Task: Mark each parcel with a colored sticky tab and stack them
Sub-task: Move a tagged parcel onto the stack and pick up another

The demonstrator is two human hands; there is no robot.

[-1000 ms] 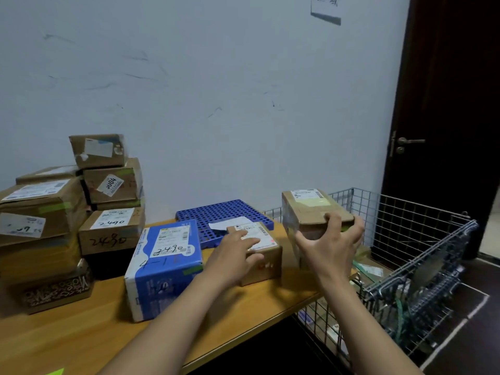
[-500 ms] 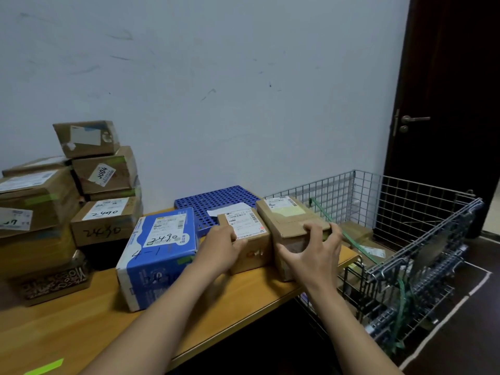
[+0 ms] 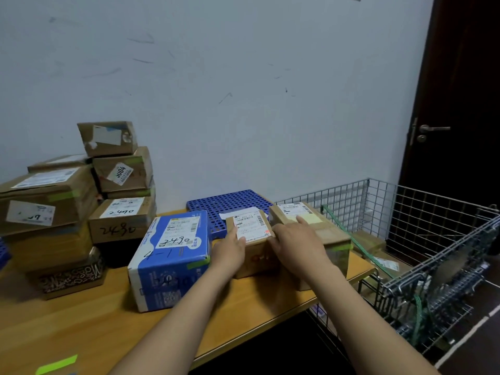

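Observation:
A small brown parcel (image 3: 253, 228) with a white label sits on the wooden table (image 3: 81, 315). My left hand (image 3: 230, 251) grips its left side, thumb on the top edge. Right beside it, touching, stands a larger brown parcel (image 3: 328, 236) with a label and a pale yellow tab on top. My right hand (image 3: 297, 244) rests on this parcel's top near the seam between the two boxes, index finger stretched out. A blue parcel (image 3: 173, 253) marked 2490 with a green tab lies to the left. A loose green sticky tab (image 3: 56, 364) lies at the table's front.
Several tabbed parcels are piled in a stack (image 3: 81, 201) at the back left. A blue perforated board (image 3: 230, 203) lies against the wall behind the small parcel. A wire cart (image 3: 438, 255) holding more parcels stands at the table's right end, with a dark door (image 3: 460, 117) behind it.
My right hand brought the larger parcel down from above the cart onto the table beside the small one, then loosened its grip and slid left on top. My left hand stayed on the small parcel.

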